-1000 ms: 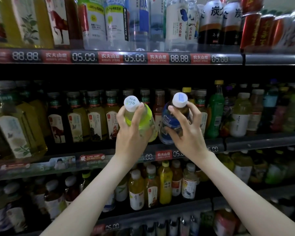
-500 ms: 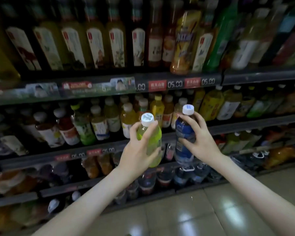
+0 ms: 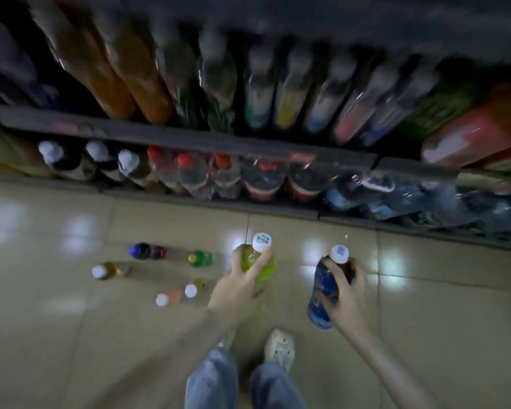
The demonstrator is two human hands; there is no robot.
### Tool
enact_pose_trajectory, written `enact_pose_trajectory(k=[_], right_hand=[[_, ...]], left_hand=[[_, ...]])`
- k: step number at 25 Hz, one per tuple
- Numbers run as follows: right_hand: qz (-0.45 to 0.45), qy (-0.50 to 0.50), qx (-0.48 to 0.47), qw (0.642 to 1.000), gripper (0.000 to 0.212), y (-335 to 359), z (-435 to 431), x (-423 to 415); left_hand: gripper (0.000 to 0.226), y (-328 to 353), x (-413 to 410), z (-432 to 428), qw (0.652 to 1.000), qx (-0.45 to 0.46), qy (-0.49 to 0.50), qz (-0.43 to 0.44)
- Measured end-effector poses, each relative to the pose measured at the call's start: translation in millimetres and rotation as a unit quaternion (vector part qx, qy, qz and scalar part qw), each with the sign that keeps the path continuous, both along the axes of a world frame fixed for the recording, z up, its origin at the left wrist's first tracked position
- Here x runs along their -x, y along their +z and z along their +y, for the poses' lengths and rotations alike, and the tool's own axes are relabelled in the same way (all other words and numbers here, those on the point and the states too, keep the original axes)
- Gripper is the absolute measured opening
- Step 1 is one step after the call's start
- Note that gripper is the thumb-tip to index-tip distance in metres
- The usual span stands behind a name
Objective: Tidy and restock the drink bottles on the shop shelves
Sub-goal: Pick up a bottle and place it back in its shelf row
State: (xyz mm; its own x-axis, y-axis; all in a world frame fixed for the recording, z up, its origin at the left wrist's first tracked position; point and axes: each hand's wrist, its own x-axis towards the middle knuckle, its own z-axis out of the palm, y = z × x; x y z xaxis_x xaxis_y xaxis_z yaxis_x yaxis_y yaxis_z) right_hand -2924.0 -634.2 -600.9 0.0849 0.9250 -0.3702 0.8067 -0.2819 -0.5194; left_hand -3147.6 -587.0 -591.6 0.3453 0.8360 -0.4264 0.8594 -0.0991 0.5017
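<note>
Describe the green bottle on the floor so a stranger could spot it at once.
On the tiled floor, left of the left hand, sit five bottles. The green bottle is the rightmost in the row nearer the shelves, and the only green one.

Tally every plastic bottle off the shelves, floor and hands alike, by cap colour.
White-capped plastic bottles on the tiled floor: 3
White-capped yellow-green bottle, left hand: 1
White-capped blue bottle, right hand: 1
Blue-capped dark bottle, floor: 1
Yellow-capped green bottle, floor: 1
Total: 7
</note>
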Motion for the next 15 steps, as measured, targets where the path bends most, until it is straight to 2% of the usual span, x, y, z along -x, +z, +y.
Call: enact_pose_trajectory(k=[4,6,9,12,15], right_hand=[[0.012,-0.007,-0.015,1.0,0.055,-185,-20,8],[0.026,-0.003,-0.059,0.998,0.061,-259,-22,17],[0.04,-0.044,-0.113,0.992,0.06,-345,-17,29],[0.028,-0.013,-0.144,0.989,0.068,-404,-18,37],[-0.017,0.006,-0.15,0.989,0.075,-427,-42,39]], left_hand=[[0.086,-180,-11,-30,0.999,0.001,-0.008,-0.041],[0.081,-267,-12,-38,0.998,-0.011,-0.016,-0.054],[0.086,-380,-8,-41,0.993,-0.097,-0.042,-0.057],[0.063,-446,7,-39,0.98,-0.176,-0.087,-0.027],[0.062,-463,16,-40,0.977,-0.197,-0.078,-0.032]])
